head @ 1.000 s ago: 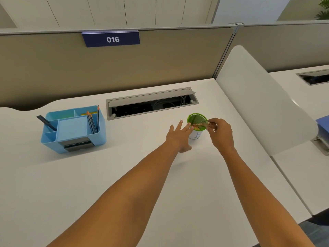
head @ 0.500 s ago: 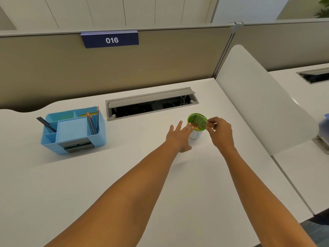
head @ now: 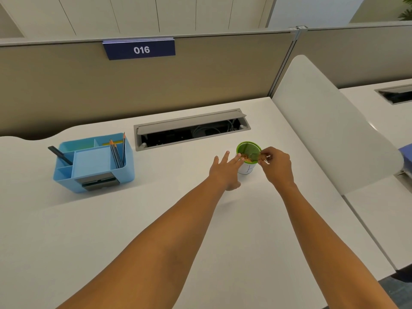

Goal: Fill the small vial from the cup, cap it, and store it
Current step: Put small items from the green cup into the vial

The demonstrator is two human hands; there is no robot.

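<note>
Vial still dipped in cup, right hand barely shifted.

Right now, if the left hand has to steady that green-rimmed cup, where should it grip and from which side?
Grip the white wall of the cup below its green rim, coming in from its left side. It stands upright, the left hand already lies open there with fingers at the rim, and the right hand occupies the other side.
</note>
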